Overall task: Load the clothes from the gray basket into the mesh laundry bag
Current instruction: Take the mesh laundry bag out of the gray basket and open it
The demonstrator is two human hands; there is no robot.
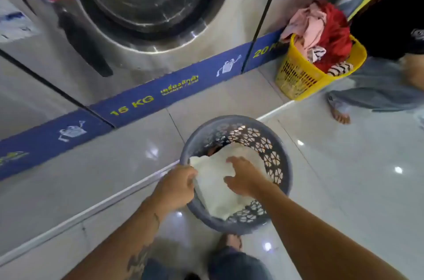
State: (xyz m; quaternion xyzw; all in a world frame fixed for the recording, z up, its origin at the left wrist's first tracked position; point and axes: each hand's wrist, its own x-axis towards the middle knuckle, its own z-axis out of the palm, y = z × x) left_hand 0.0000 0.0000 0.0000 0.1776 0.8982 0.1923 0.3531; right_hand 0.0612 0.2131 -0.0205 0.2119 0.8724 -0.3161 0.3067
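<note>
A round gray basket [281,153] with a perforated wall stands on the tiled floor in front of me. A cream white cloth [213,190] fills most of it, and a dark item peeks out at the far side. My left hand [175,185] is closed around the basket's near-left rim. My right hand [243,177] reaches into the basket with its fingers spread, resting on the white cloth. No mesh laundry bag is in view.
A large washing machine [146,4] with a round door stands straight ahead above a blue strip marked 16 KG. A yellow basket [298,77] piled with pink and red clothes sits at the right, beside another person's legs [376,89]. My own foot [230,242] is just behind the gray basket.
</note>
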